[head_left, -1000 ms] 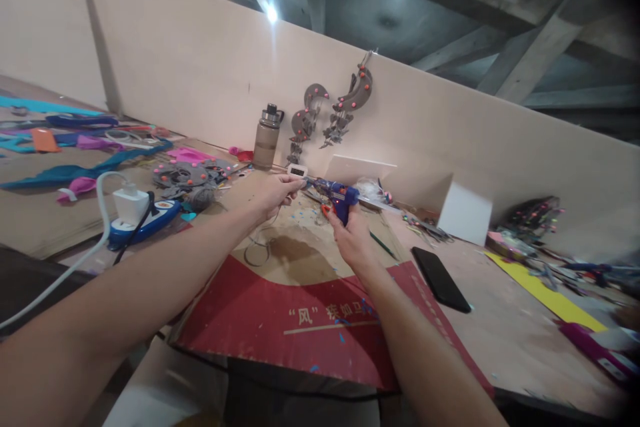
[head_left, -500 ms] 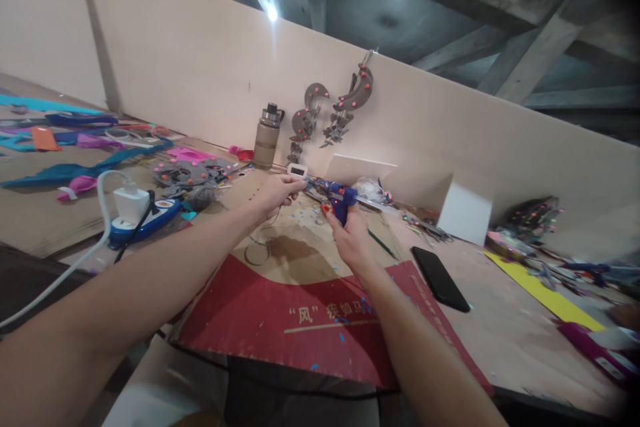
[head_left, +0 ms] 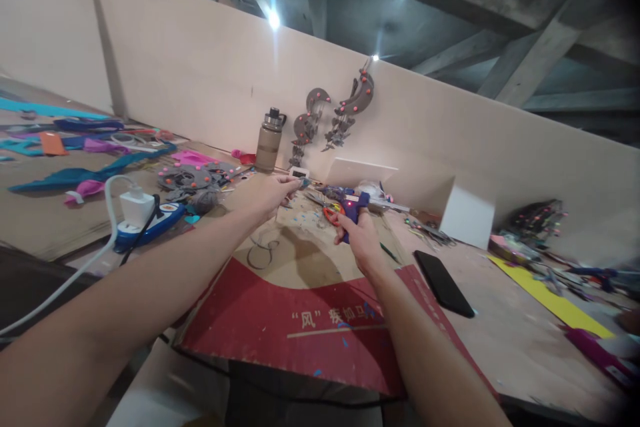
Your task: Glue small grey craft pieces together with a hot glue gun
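My left hand (head_left: 276, 196) is closed in a pinch on a small grey-blue piece (head_left: 304, 183) that sticks out past the fingertips; its exact kind is too small to tell. Wrapped round the grip of a blue glue gun (head_left: 356, 204) is my right hand (head_left: 359, 235). A small red light glows on the gun's body. Scissors with orange-red handles (head_left: 330, 215) lie just beyond my right fingers. Below both hands is a red and tan cardboard sheet (head_left: 235, 310), with a loop of thin cord (head_left: 263, 255) and blue scraps on it.
A bottle (head_left: 269, 141) stands at the wall near hanging grey felt moons (head_left: 357, 95). To the left are a blue power strip (head_left: 150, 227) with a plugged white adapter (head_left: 136, 207) and grey felt pieces (head_left: 193, 177). A black phone (head_left: 444, 283) lies right.
The glue gun in my right hand has moved right, away from the piece in my left hand. My left hand keeps its pinch in nearly the same place.
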A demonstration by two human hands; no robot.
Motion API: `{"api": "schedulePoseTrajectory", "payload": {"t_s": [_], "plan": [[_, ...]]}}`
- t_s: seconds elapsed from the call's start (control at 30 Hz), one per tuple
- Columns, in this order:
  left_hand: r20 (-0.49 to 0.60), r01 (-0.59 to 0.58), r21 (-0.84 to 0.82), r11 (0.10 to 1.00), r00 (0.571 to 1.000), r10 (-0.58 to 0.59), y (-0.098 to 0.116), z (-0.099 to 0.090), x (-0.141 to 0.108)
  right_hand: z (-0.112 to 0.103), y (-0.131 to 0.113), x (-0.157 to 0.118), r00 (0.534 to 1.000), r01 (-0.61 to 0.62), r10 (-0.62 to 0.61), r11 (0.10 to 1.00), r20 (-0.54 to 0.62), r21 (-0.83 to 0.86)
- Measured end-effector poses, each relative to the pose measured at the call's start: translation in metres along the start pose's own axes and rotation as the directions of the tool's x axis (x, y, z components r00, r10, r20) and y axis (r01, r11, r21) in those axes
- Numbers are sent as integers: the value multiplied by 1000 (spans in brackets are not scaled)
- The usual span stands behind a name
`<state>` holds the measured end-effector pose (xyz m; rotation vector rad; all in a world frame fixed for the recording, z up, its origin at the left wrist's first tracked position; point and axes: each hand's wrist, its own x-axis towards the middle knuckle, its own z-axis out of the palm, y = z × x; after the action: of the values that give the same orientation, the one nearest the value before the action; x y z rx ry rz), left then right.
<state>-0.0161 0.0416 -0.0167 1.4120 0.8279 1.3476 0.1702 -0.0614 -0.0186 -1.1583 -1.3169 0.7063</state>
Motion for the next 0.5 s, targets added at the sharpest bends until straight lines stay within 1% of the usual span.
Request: {"api": "schedulePoseTrajectory", "payload": {"t_s": [0.07,0.13,0.17,0.23,0.27,0.3,0.33,0.37,0.4,0.43,0.47,0.5], "plan": [[-9,-49,53,997,999,49,2,0,-1,-6,1,3,982,-183,180,982,55,52],[-20,-92,106,990,995,94,7,2,-7,-12,6,6,936,-339,337,941,107,-2],[-18,-107,134,985,994,111,11,3,-10,-16,9,8,910,-390,395,919,124,-57],[-13,-138,196,971,990,144,21,8,-18,-22,15,10,875,-433,465,876,136,-213],[-14,-165,227,960,985,173,25,10,-21,-25,17,10,877,-409,464,856,123,-316],[-14,-197,261,945,978,208,29,12,-25,-27,18,10,897,-354,431,830,93,-431],[-10,-231,297,926,969,245,32,14,-28,-28,18,10,931,-280,361,791,46,-544],[-6,-263,336,904,960,281,34,16,-30,-28,16,9,968,-198,252,742,-6,-640],[6,-292,373,881,950,312,35,18,-32,-27,14,8,991,-122,118,696,-55,-708],[24,-320,409,855,940,341,35,19,-33,-24,11,7,996,-57,-13,673,-88,-738],[45,-353,441,825,927,373,34,21,-33,-19,9,6,988,-3,-112,689,-110,-725],[66,-390,470,792,910,409,32,22,-34,-13,6,5,977,46,-173,744,-126,-667]]}}
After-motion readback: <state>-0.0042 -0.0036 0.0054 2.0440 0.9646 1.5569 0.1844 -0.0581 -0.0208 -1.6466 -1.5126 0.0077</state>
